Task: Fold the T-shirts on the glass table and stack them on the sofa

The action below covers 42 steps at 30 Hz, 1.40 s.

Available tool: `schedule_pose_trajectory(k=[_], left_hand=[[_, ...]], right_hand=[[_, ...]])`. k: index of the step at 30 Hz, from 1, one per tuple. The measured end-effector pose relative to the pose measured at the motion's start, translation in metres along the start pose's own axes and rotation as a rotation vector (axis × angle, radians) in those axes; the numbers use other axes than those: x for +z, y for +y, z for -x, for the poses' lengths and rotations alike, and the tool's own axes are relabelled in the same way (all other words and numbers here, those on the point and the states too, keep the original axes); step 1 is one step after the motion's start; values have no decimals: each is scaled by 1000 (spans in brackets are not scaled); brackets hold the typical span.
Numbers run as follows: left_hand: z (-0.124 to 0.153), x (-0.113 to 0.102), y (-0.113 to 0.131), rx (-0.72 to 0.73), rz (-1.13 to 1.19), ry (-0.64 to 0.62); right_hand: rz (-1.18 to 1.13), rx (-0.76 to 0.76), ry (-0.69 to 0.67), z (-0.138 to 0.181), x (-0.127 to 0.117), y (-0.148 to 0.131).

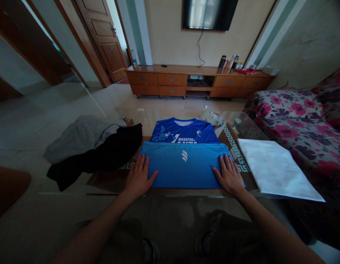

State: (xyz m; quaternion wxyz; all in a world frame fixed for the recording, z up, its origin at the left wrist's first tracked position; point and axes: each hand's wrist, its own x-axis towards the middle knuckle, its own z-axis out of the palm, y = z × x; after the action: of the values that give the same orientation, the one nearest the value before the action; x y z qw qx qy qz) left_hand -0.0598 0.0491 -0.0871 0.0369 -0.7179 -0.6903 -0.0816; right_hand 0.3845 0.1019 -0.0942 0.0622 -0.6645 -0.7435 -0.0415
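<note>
Shirt [183, 161], blue, is lying flat on the glass table [170, 216] directly ahead of the person, its lower half folded up over the upper half so that a pale blue panel with a small white emblem is facing up. Above the fold, the darker blue chest is showing, with the white word "MARATHON" partly covered and the collar pointing away toward the far wall.

Sofa [302, 121], patterned with pink flowers, is running along the right side of the table. A low wooden cabinet [197, 80] is standing against the far wall, bottles grouped at its right end, with a dark screen [208, 13] mounted above it. A heap of grey and black clothes [90, 146] is sitting on the table's left part, just beside the shirt. A white sheet [271, 168] is lying flat on the table's right part, near the shirt but apart from it.

Left hand [138, 178] is resting palm down with fingers spread, straddling the shirt's left edge near the lower corner. Right hand [229, 176] is resting likewise, flat and spread, on the shirt's right edge. Neither hand is gripping or pinching the fabric; both are pressing down on it.
</note>
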Motion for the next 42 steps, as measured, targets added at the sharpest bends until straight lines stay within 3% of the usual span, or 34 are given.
schedule_pose_trajectory(k=[4, 9, 13, 19, 29, 35, 42], left_hand=[[3, -10, 4, -16, -16, -2], [-22, -24, 8, 27, -12, 40], [-42, -16, 4, 141, 42, 2], [-46, 0, -5, 195, 79, -50], [-22, -9, -2, 174, 86, -43], [-47, -15, 1, 124, 75, 32], [-63, 7, -4, 85, 88, -18]], right_hand=[[-26, -20, 13, 0, -8, -2], [-22, -29, 75, -21, -15, -3], [-16, -59, 7, -32, -5, 6], [-3, -38, -43, -34, 7, 13], [20, -74, -77, -20, -5, 14], [-1, -53, 56, -42, -16, 3], [-3, -62, -56, -60, 0, 10]])
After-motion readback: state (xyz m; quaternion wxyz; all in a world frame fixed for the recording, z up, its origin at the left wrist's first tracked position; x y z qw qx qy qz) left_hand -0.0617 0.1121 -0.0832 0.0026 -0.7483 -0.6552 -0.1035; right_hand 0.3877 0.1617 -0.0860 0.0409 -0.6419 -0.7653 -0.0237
